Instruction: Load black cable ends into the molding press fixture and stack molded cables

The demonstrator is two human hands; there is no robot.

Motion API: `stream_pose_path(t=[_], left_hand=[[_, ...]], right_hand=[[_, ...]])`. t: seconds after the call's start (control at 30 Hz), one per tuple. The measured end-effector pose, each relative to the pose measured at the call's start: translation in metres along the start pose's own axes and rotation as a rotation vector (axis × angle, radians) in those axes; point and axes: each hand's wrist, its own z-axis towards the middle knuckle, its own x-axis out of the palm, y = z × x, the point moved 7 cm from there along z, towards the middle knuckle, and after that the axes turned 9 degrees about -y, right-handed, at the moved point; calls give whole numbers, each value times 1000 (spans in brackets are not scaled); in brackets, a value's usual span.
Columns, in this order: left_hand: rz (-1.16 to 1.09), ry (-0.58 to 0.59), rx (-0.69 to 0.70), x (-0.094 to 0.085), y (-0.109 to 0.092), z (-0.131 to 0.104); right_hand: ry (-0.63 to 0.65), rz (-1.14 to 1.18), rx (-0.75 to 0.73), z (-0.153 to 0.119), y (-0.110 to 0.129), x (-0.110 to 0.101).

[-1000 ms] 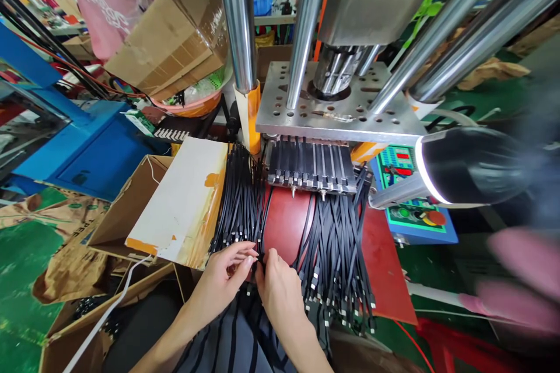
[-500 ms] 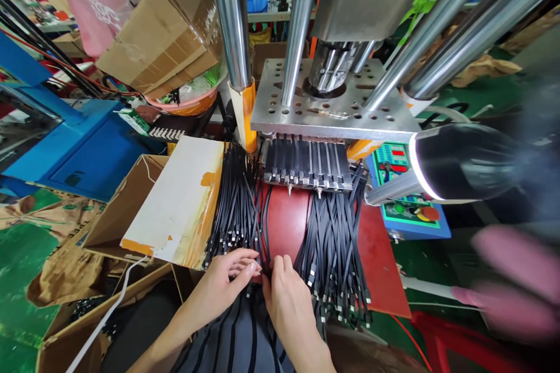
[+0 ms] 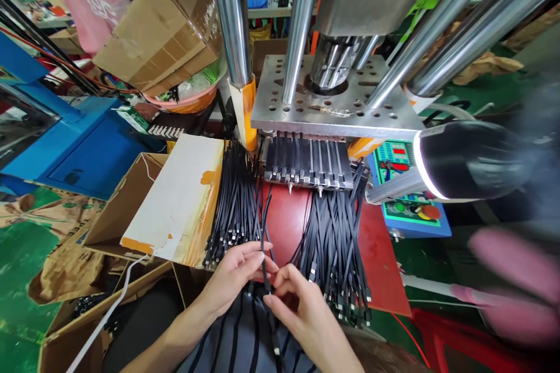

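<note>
Head view: at seven o'clock, our left hand (image 3: 236,277) pinches a black USB cable (image 3: 263,233), which hangs at six. Our right hand (image 3: 306,297) curls beside it, grip unclear; loose cables (image 3: 236,204) lie at eight.

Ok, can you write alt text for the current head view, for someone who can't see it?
A person's left hand pinches a black cable, the right hand close beside it. Beyond them, one cable bundle lies left and another right on a red work surface, below a metal press plate; a control panel sits at right.
</note>
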Motion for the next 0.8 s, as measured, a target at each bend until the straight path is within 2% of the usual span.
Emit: stream_pose_path(t=[0.07,0.13,0.2,0.23,0.27,0.33,0.43,0.53,0.63,0.7,0.8], left_hand=[[47,13,45,7,-3,2],[147,2,106,10,-7,3],[229,-2,131,11,-9,4],[254,4,123,12,-9,5],[273,17,107,15,-8,7],[288,49,73,22,-5,11],[155,75,11,35,-3,20],[-70,100,-83,47,-4,23],[-67,157,-74,54,-9,14],[46,217,-16,58,-13,3],[255,276,10,58,-11,-14]], right_hand=[[-158,-229,77,8,-11,-19],[-345,-566,164,18,-22,-40],[-396,-792,194,29,-26,-50],[-394,-812,178,33,-26,-51],[-389,-762,141,36,-25,-52],[-386,-519,41,33,-17,-54],[-258,-139,-78,12,-3,-47],[-71,-36,-118,-14,4,-35],[112,-9,-22,-24,0,-32],[108,114,54,-17,0,-40],[-134,334,78,8,7,-59]])
